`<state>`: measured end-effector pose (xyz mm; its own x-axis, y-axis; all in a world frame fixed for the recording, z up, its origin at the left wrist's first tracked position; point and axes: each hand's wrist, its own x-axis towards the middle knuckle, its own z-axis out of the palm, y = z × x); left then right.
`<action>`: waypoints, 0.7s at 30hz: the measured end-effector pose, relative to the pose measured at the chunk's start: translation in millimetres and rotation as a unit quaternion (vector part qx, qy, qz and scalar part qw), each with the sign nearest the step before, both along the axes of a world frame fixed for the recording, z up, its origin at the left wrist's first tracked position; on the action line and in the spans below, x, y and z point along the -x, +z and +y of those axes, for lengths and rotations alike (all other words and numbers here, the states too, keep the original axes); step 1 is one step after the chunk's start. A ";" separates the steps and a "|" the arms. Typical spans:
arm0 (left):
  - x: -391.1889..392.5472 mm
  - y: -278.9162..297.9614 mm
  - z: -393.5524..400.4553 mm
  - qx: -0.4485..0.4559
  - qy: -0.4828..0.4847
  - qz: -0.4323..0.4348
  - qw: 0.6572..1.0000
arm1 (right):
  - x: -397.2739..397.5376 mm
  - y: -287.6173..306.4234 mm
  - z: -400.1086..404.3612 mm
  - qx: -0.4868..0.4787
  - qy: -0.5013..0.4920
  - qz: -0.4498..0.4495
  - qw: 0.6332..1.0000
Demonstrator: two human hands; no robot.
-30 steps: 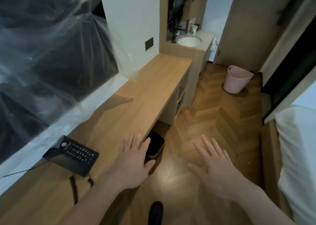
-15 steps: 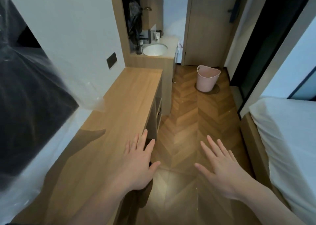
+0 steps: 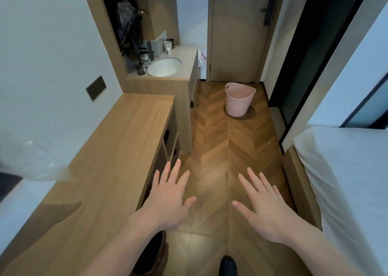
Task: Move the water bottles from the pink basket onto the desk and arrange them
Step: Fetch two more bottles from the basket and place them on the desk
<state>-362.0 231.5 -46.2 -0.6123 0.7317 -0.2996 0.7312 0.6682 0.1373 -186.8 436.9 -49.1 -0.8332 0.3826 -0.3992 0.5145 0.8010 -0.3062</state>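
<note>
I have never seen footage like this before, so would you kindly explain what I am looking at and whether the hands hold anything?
There is no machine here: a person wears one wide-angle camera on the head, looking forward and down, so the single view shows their own two bare hands. The left hand and right hand are spread flat in the air with nothing in their grip. On the left runs a wooden desk; no bottles are visible on it. Farther off, on the floor near the door, stands the pink basket; its contents cannot be seen from here. A white bed lies on the right.
</note>
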 end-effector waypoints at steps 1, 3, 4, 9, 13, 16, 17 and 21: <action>6.9 0.4 17.2 0.001 0.000 0.001 1.000 | 7.6 1.4 17.5 0.001 0.003 -0.003 1.000; 19.0 2.7 51.1 -0.002 0.007 0.000 1.000 | 23.2 6.4 52.5 0.003 0.010 -0.002 1.000; 25.0 3.9 67.4 -0.007 0.012 0.001 1.000 | 31.6 9.4 69.8 0.002 0.013 -0.001 1.000; 59.4 1.2 131.2 -0.007 0.028 0.003 1.000 | 72.3 18.6 146.6 -0.014 0.029 -0.005 0.999; 95.8 3.6 175.0 -0.008 0.037 0.005 0.999 | 109.4 15.2 194.2 -0.012 0.033 0.010 0.999; 130.2 1.1 209.3 -0.017 0.037 0.003 0.999 | 141.0 11.4 226.1 -0.015 0.033 0.007 0.999; 142.5 -1.3 221.2 -0.021 0.036 0.004 0.999 | 152.6 9.9 236.7 -0.015 0.033 0.007 0.999; 198.3 -15.1 269.6 -0.031 0.023 0.007 0.999 | 204.1 5.8 280.1 -0.021 0.023 0.006 0.999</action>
<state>-560.3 501.2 -61.3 -0.6493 0.7199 -0.2452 0.7025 0.6912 0.1693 -390.9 717.1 -43.4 -0.8555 0.3596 -0.3727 0.4724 0.8366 -0.2772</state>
